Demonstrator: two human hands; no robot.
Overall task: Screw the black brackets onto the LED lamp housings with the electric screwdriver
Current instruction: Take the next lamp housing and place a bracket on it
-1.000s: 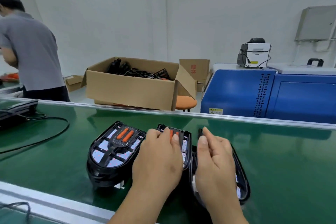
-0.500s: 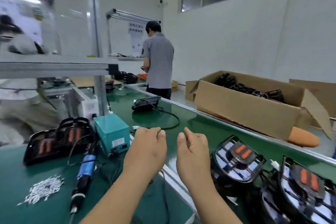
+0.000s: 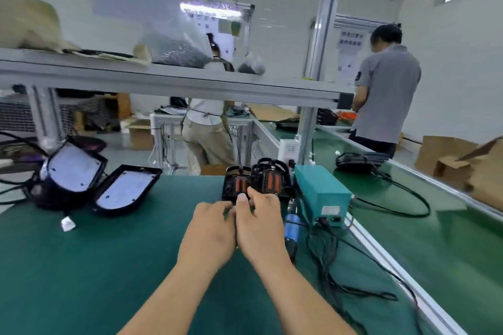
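I see my left hand point(image 3: 209, 231) and right hand point(image 3: 261, 226) touching side by side, fingers curled at the near edge of two black lamp housings point(image 3: 268, 179) on the green bench point(image 3: 109, 266). Blur hides whether they grip. The electric screwdriver point(image 3: 291, 228) lies just right of them, beside a teal box point(image 3: 321, 193).

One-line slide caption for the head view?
Left hand and right hand at black brackets on green bench; blue electric screwdriver lies unheld beside teal box.
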